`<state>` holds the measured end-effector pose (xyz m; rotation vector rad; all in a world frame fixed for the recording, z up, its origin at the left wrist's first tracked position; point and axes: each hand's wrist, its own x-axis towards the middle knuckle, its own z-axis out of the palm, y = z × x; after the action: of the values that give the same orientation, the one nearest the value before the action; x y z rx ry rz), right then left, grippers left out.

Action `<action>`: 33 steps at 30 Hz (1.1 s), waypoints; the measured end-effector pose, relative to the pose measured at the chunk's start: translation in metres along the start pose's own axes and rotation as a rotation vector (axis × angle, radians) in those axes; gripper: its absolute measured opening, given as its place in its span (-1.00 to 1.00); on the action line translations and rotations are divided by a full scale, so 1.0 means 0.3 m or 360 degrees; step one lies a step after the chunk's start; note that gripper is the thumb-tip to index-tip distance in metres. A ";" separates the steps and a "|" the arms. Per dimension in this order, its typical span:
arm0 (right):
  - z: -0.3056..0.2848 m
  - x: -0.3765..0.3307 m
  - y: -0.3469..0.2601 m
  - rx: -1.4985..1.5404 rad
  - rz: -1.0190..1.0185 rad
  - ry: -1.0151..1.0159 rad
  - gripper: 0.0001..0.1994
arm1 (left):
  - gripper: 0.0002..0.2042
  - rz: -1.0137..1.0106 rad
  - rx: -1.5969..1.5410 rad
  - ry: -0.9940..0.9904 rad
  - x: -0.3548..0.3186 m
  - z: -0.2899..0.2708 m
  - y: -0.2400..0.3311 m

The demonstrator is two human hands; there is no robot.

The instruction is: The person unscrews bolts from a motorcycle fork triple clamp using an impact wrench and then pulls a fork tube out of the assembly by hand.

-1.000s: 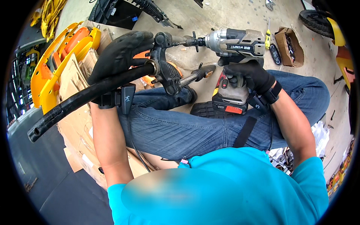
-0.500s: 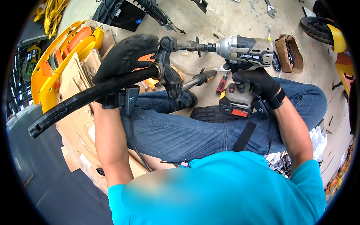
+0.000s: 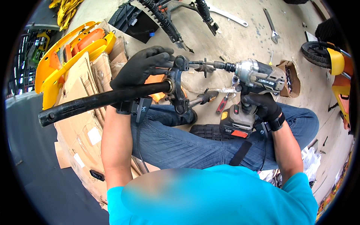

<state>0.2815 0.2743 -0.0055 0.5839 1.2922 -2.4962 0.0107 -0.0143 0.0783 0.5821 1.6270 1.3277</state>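
My left hand, in a black glove, has its fingers stretched out against the upper end of a black fork clamp. The clamp's long black steering tube passes across that hand's wrist and points to the lower left. From the clamp, rod-like fork parts extend to the right. My right hand, gloved too, is closed around the handle of a grey cordless impact wrench. The wrench's dark socket points left, in line with the upper rod; whether they touch I cannot tell.
Cardboard lies left, with yellow and orange plastic covers beyond. A black box, shock absorbers and an adjustable wrench lie ahead. A red-handled screwdriver and an open carton are nearer; a wheel stands right.
The view has shifted, so the scene sits lower. The impact wrench has tilted, its body dipping to the right, and its socket is slightly farther from the clamp. My left hand stays at the clamp.
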 end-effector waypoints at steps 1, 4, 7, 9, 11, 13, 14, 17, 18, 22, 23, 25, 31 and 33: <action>0.005 -0.005 0.002 0.0050 0.0003 -0.0004 -0.49 | -0.53 -0.0282 -0.0181 0.0099 0.008 0.009 0.024; 0.012 -0.002 0.002 0.0235 -0.0045 -0.0115 -0.47 | -0.56 -0.0162 -0.0148 0.0067 0.001 0.015 0.022; 0.012 0.009 0.006 0.0319 -0.0027 -0.0198 -0.46 | -0.56 -0.0070 -0.0056 -0.0007 -0.001 0.017 0.022; 0.028 0.013 0.002 0.0396 -0.0026 -0.0218 -0.45 | -0.56 -0.0035 0.0000 -0.0068 0.001 0.022 0.034; 0.035 0.017 0.007 0.0426 -0.0001 -0.0224 -0.45 | -0.56 -0.0014 0.0024 -0.0134 -0.002 0.028 0.051; 0.043 0.021 0.011 0.0440 0.0014 -0.0219 -0.45 | -0.57 0.0031 0.0062 -0.0112 0.002 0.045 0.062; 0.048 0.024 0.013 0.0440 0.0018 -0.0212 -0.46 | -0.58 0.0052 0.0081 -0.0101 0.004 0.050 0.063; 0.063 0.032 0.013 0.0456 0.0035 -0.0254 -0.46 | -0.62 0.0064 0.0195 -0.0169 0.019 0.033 0.062; 0.066 0.034 0.013 0.0465 0.0041 -0.0278 -0.46 | -0.64 0.0033 0.0157 -0.0150 0.016 0.035 0.062; 0.070 0.039 0.020 0.0542 0.0077 -0.0316 -0.47 | -0.68 0.0025 0.0129 -0.0115 0.021 0.036 0.051; 0.069 0.042 0.020 0.0589 0.0083 -0.0359 -0.48 | -0.68 0.0052 0.0152 -0.0118 0.024 0.034 0.045; 0.073 0.044 0.020 0.0642 0.0082 -0.0392 -0.48 | -0.68 0.0032 0.0099 -0.0108 0.019 0.039 0.053; 0.068 0.045 0.027 0.0642 0.0068 -0.0383 -0.46 | -0.69 0.0002 0.0071 -0.0097 0.013 0.044 0.066; 0.074 0.042 0.023 0.0602 0.0066 -0.0359 -0.45 | -0.69 -0.0022 0.0075 -0.0089 0.009 0.044 0.067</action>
<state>0.2682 0.2515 -0.0048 0.3848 0.7262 -2.6947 0.0172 0.0006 0.0963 0.6298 1.6177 1.2556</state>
